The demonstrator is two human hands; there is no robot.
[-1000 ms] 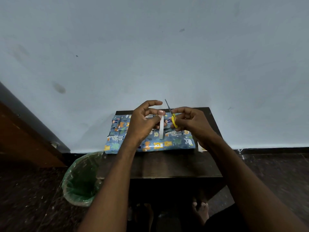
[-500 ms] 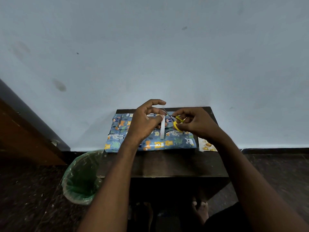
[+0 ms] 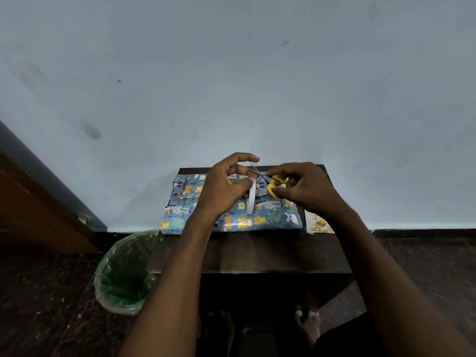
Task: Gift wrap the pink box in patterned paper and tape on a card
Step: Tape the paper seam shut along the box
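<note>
Both hands busy: my left hand [image 3: 226,186] pinches white tape strip [image 3: 251,199]; right hand [image 3: 306,188] swung yellow-handled scissors [image 3: 274,182] from 12 down to 9 o'clock — cut imminent.

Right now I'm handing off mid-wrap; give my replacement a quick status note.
Left hand pinches a white tape strip above the wrapped box.
Right hand holds yellow scissors, blades at the strip's top.
Box sits on the dark table, paper already round it.
Card lies at the box's right, not attached.
Left: cut the tape, fix the card.
</note>
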